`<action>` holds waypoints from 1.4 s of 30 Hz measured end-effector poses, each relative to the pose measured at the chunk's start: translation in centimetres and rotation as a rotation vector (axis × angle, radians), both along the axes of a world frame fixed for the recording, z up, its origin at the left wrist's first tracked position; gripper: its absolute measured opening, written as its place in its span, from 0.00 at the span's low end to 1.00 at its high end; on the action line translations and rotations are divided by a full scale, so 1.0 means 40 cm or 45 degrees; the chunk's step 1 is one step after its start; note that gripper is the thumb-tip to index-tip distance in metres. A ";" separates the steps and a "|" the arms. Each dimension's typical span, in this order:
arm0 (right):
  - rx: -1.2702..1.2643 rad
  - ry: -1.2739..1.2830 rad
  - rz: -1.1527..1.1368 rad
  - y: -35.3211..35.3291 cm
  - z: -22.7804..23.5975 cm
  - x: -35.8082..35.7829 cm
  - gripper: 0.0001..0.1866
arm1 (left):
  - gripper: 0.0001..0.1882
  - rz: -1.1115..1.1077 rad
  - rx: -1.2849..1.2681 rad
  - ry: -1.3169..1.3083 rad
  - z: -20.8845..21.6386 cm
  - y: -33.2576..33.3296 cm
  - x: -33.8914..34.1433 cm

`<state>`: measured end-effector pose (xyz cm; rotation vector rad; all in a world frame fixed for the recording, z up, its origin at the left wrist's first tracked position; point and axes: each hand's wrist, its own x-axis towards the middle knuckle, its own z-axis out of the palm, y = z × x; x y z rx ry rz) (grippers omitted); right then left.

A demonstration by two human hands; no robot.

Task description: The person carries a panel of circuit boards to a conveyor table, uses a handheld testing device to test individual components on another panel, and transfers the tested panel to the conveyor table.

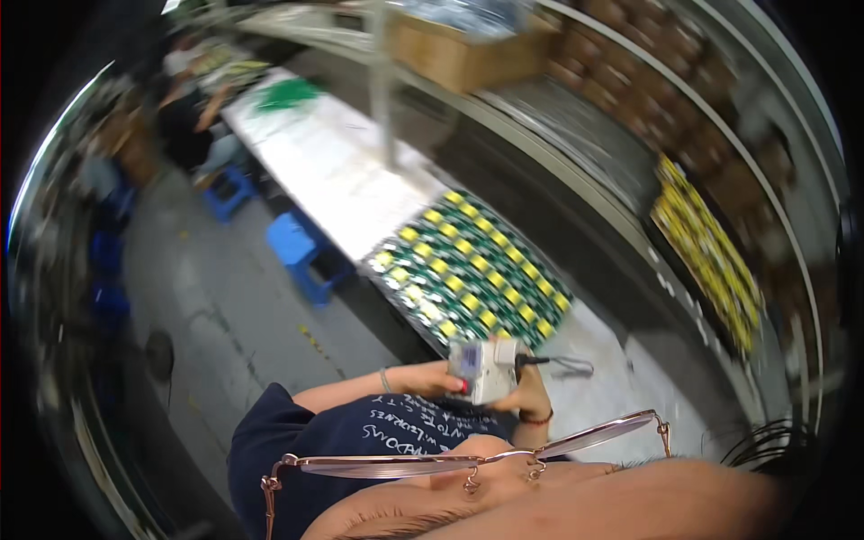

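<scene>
Before my chest, a small pale grey boxy device [490, 371] with a dark window on its face is gripped from both sides. My left hand [434, 379] closes on its left side, the thumb by a small red spot at the corner. My right hand [529, 394] wraps its right side, fingers partly hidden behind it. A dark cable [531, 360] with a thin loop comes out at the right. Just beyond the device, rows of green circuit boards with yellow blocks [477, 270] fill a flat tray on the bench; neither hand visibly touches them.
The long white workbench [324, 166] runs to the far left, with a green pile [286, 94] on it. Blue stools [301, 252] stand left of it. A post [382, 90] rises from the bench. A shelf at right bears a cardboard box [468, 54] and more yellow parts [706, 252]. People sit far left.
</scene>
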<state>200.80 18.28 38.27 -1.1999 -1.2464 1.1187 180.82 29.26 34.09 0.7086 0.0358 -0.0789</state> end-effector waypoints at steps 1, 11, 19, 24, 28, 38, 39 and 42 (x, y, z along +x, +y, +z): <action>0.091 -0.202 0.108 0.017 -0.009 -0.006 0.52 | 0.40 0.088 -0.094 -0.083 -0.025 -0.033 -0.023; 0.070 -0.170 0.617 0.155 0.044 -0.185 0.54 | 0.39 0.644 -0.250 0.006 -0.126 -0.098 -0.221; -0.302 -0.297 0.272 0.239 -0.073 -0.202 0.34 | 0.43 0.828 -0.163 0.093 -0.058 0.134 -0.327; -0.818 -0.873 0.061 0.313 0.072 -0.118 0.17 | 0.41 0.647 -0.109 0.238 -0.077 0.400 -0.366; -0.116 -0.804 -0.770 0.565 0.103 -0.088 0.15 | 0.41 0.497 -0.124 0.241 -0.039 0.648 -0.335; -0.280 -0.222 -0.716 0.922 0.083 -0.076 0.17 | 0.42 0.179 -0.026 0.331 -0.060 1.051 -0.237; -0.188 -0.142 -0.722 0.922 0.062 -0.090 0.14 | 0.42 0.122 -0.035 0.345 -0.063 1.068 -0.236; -0.269 0.142 -0.709 0.917 0.068 -0.094 0.23 | 0.41 0.101 -0.062 0.394 -0.088 1.100 -0.208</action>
